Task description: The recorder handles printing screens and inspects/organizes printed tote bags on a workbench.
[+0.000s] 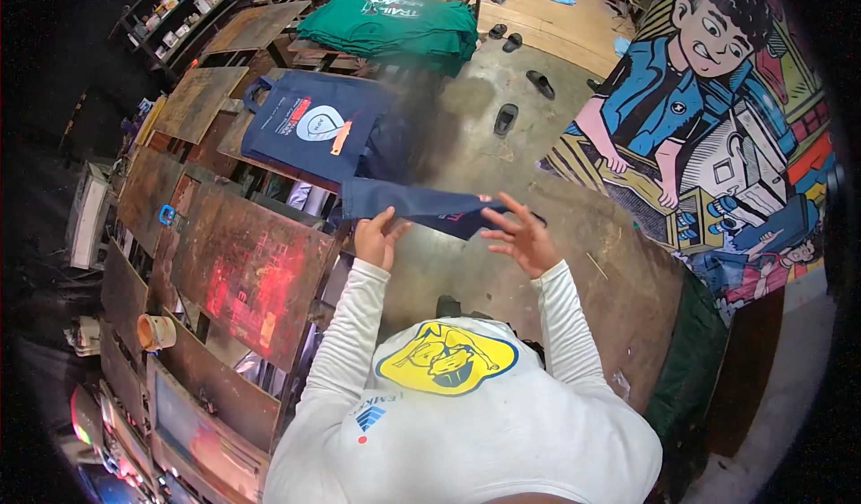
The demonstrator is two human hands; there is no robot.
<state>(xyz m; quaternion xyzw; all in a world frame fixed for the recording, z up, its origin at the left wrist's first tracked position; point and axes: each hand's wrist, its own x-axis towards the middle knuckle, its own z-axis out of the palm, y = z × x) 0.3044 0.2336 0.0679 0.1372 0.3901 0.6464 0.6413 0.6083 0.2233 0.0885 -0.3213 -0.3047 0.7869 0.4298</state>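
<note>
A person in a white long-sleeved shirt (466, 441), seen from above, has both hands at a strip of navy cloth (408, 201), perhaps a tote bag seen nearly edge-on, in front of the chest. The left hand (375, 238) is at its near edge, fingers slightly parted and bent; whether they pinch it, I cannot tell. The right hand (518, 237) is at the right end, fingers spread wide, with no firm grip visible. Hands set apart like this probably keep the cloth stretched out rather than bunched. Just beyond, to the left, a navy tote bag (278, 150) lies on a wooden board, its printed face up, likely so the design stays flat and unsmudged. Nearer on the left is a red-stained board (247, 266). Far off sits a stack of green T-shirts (395, 33), apparently piled to save space. On the right stands a colourful cartoon mural (708, 109).
</note>
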